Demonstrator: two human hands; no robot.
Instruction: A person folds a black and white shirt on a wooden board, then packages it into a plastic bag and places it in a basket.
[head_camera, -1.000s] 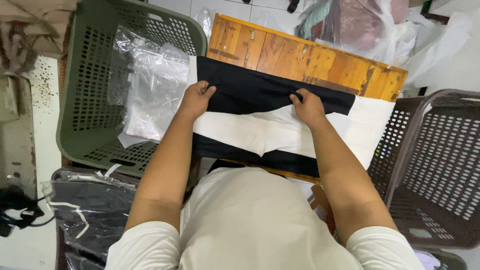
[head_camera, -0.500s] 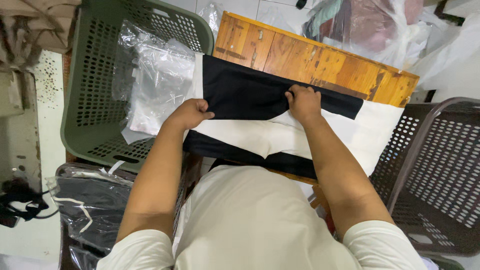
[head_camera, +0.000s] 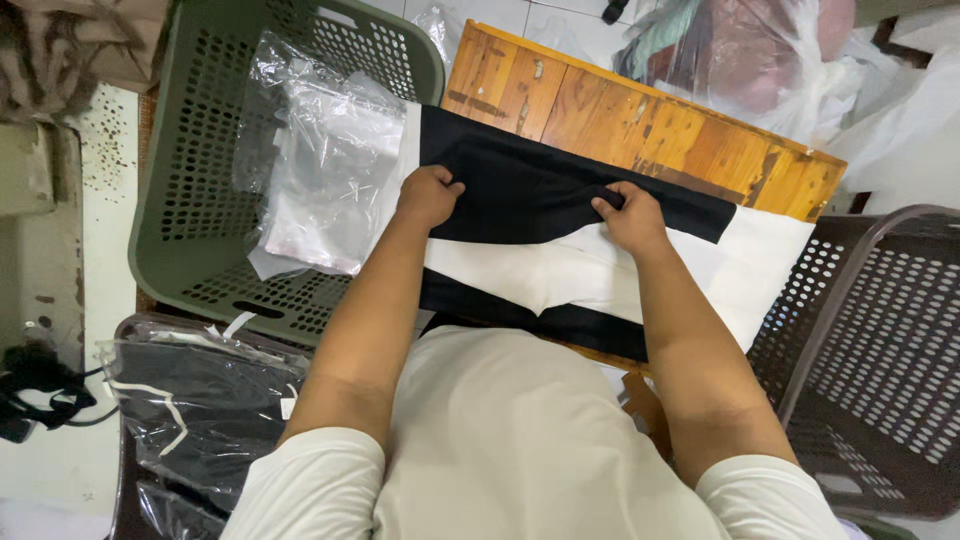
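Note:
A black and white garment lies spread on a wooden table. My left hand grips the black fabric near its left end. Further right, my right hand pinches the same black layer. Between the two hands the black cloth bunches into a fold over the white band. A second black strip shows along the near table edge.
A green perforated basket at left holds clear plastic bags. A brown perforated basket stands at right. Bagged dark garments lie at lower left. Plastic bags with cloth sit beyond the table.
Both hands have closed on the black layer and drawn it toward me, bunching it over the white band. The view has shifted slightly.

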